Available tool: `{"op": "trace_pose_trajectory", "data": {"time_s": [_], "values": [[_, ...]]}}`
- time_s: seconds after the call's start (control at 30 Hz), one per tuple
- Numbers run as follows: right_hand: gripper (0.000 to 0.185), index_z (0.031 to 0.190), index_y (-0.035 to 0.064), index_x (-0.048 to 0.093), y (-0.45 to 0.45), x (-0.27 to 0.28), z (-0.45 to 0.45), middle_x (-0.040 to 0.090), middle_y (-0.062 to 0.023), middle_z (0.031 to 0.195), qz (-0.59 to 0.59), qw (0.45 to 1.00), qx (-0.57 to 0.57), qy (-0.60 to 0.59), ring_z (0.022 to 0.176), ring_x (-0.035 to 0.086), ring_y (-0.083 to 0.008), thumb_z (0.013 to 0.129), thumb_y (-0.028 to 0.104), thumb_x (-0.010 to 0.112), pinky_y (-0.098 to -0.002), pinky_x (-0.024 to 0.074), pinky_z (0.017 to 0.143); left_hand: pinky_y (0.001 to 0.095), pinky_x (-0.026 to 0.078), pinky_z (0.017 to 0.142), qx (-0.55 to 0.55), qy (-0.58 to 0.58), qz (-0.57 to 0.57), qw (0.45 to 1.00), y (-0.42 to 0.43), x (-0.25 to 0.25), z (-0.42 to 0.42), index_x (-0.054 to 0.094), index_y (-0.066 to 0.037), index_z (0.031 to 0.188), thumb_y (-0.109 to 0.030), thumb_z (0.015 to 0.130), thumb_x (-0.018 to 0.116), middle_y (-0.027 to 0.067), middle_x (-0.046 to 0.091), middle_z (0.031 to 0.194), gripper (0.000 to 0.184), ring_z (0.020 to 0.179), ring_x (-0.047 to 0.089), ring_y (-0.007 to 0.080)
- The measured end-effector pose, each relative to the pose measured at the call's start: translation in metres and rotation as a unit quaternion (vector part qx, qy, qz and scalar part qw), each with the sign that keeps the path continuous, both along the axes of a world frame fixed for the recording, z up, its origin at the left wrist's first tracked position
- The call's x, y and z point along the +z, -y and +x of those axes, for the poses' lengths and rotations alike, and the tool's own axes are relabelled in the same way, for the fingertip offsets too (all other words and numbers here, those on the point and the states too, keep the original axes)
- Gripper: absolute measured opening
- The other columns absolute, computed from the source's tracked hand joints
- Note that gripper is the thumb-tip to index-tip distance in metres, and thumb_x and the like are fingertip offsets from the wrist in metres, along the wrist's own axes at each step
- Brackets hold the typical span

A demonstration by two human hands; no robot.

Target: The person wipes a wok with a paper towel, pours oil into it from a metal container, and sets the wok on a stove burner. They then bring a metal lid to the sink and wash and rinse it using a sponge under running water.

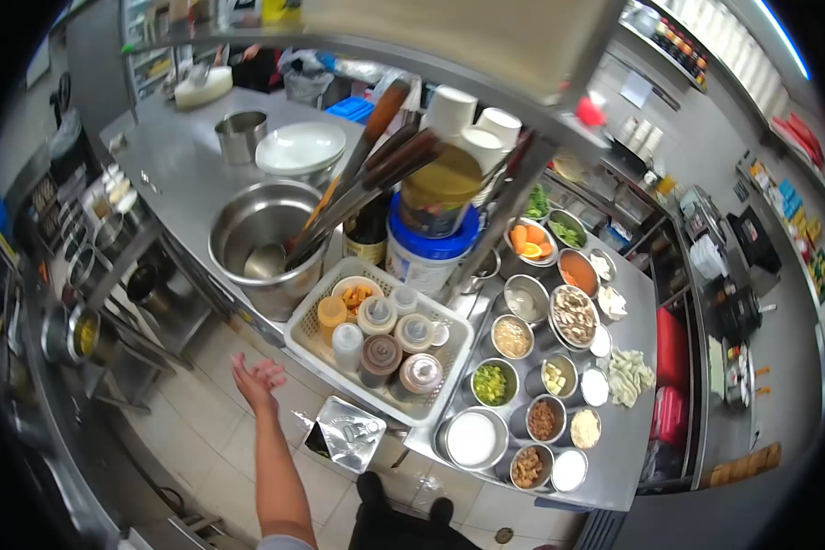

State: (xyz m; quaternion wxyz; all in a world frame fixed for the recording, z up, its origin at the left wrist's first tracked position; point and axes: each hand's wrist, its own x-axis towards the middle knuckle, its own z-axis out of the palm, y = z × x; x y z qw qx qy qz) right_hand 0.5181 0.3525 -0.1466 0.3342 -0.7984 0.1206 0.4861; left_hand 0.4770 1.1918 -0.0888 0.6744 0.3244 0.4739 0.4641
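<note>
My left hand (258,378) reaches out over the floor with its fingers apart and holds nothing. It is nearest to the white plastic basket (458,367), just left of it and not touching. In the basket stand several squeeze bottles, among them a dark brown one (379,357) and an orange one (332,316), beside a bowl of orange pieces (356,293). A shiny square metal tin (353,435), its top partly open, sits low in front of the counter. Behind the basket is a steel pot (270,284) with a ladle and long-handled tools. My right hand is out of view.
On the right of the steel counter (605,486) stand several metal containers of ingredients, including sliced mushrooms (574,316) and a white substance (475,438). An overhead shelf (357,41) crosses above. White plates (301,147) lie at the back left. Pots (92,335) stand at far left.
</note>
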Motion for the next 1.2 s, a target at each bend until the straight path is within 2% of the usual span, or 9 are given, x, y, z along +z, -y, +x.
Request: {"op": "trace_pose_trajectory", "data": {"time_s": [0.17,0.23,0.3,0.43,0.53,0.6,0.73,0.93,1.2], "values": [[0.050,0.114,0.0013,0.057,0.034,-0.066,0.006,0.066,-0.0107,0.086,0.031,0.999,0.003,0.045,0.074,0.064,-0.0207,0.083,0.039,0.067,-0.0341,0.0545,0.057,0.0384,0.052,0.049,-0.271,-0.100,-0.010,0.957,-0.054,0.156,0.034,0.017,-0.008,0.141,-0.079,0.075,0.043,0.0215,0.061,0.089,0.101,0.064,0.066,0.0318],[0.014,0.079,0.0135,0.064,0.062,-0.126,0.023,0.063,-0.0060,0.073,0.055,0.980,-0.103,-0.161,0.072,0.061,-0.0232,0.073,0.026,0.065,-0.0379,0.0512,0.062,0.0407,0.052,0.051,-0.363,-0.152,-0.029,0.919,-0.066,0.165,0.048,0.008,-0.010,0.144,-0.078,0.075,0.045,0.0236,0.061,0.092,0.104,0.067,0.067,0.0344],[0.019,0.081,0.0197,0.065,0.079,-0.172,0.008,0.066,0.0023,0.077,-0.100,0.875,0.434,0.187,0.072,0.062,-0.0178,0.068,0.033,0.070,-0.0346,0.0532,0.067,0.0449,0.054,0.054,-0.345,-0.092,-0.065,0.932,-0.082,0.159,0.058,0.032,0.001,0.131,-0.059,0.080,0.049,0.0242,0.062,0.090,0.081,0.068,0.067,0.0363],[0.024,0.083,0.0207,0.062,0.084,-0.206,-0.011,0.065,0.0060,0.079,-0.129,0.722,0.593,0.333,0.085,0.060,-0.0141,0.065,0.033,0.071,-0.0380,0.0504,0.064,0.0434,0.057,0.050,-0.243,-0.023,-0.088,0.966,-0.093,0.159,0.078,0.052,0.010,0.099,-0.033,0.082,0.041,0.0232,0.064,0.079,0.048,0.063,0.066,0.0361],[0.017,0.080,0.0169,0.060,0.065,-0.165,-0.020,0.064,0.0029,0.076,-0.077,0.967,0.214,0.112,0.078,0.061,-0.0149,0.068,0.026,0.067,-0.0373,0.0506,0.060,0.0413,0.056,0.046,-0.209,-0.039,-0.077,0.974,-0.103,0.153,0.086,0.051,0.011,0.095,-0.023,0.084,0.036,0.0251,0.063,0.078,0.039,0.063,0.066,0.0362],[0.012,0.078,0.0143,0.059,0.062,-0.149,-0.030,0.064,0.0008,0.074,-0.063,0.997,-0.022,0.028,0.074,0.062,-0.0155,0.069,0.021,0.064,-0.0367,0.0507,0.057,0.0409,0.056,0.045,-0.174,-0.032,-0.059,0.983,-0.091,0.157,0.085,0.051,0.011,0.095,-0.021,0.084,0.036,0.0249,0.063,0.077,0.037,0.063,0.066,0.0363],[0.006,0.076,0.0098,0.058,0.095,-0.137,-0.041,0.063,-0.0031,0.069,-0.113,0.849,0.461,0.232,0.064,0.063,-0.0167,0.075,0.016,0.058,-0.0361,0.0508,0.053,0.0402,0.057,0.045,-0.125,-0.027,-0.053,0.990,-0.082,0.156,0.062,0.051,0.011,0.093,-0.018,0.083,0.039,0.0245,0.063,0.075,0.033,0.062,0.066,0.0352],[0.012,0.078,0.0041,0.060,0.068,-0.070,-0.020,0.062,-0.0099,0.065,-0.050,0.998,-0.043,-0.006,0.062,0.063,-0.0199,0.081,0.014,0.053,-0.0391,0.0492,0.046,0.0403,0.057,0.048,-0.096,0.031,-0.065,0.993,-0.064,0.136,-0.031,0.052,0.006,0.085,-0.016,0.080,0.042,0.0223,0.064,0.073,0.024,0.060,0.067,0.0314],[0.029,0.092,0.0031,0.059,0.007,-0.011,0.034,0.061,-0.0088,0.068,-0.019,0.993,-0.069,0.098,0.056,0.061,-0.0203,0.090,0.032,0.054,-0.0328,0.0492,0.043,0.0415,0.058,0.050,-0.005,-0.014,-0.083,0.996,0.004,0.100,-0.164,0.048,0.004,0.083,-0.014,0.077,0.046,0.0229,0.063,0.073,0.019,0.060,0.066,0.0364]]}}
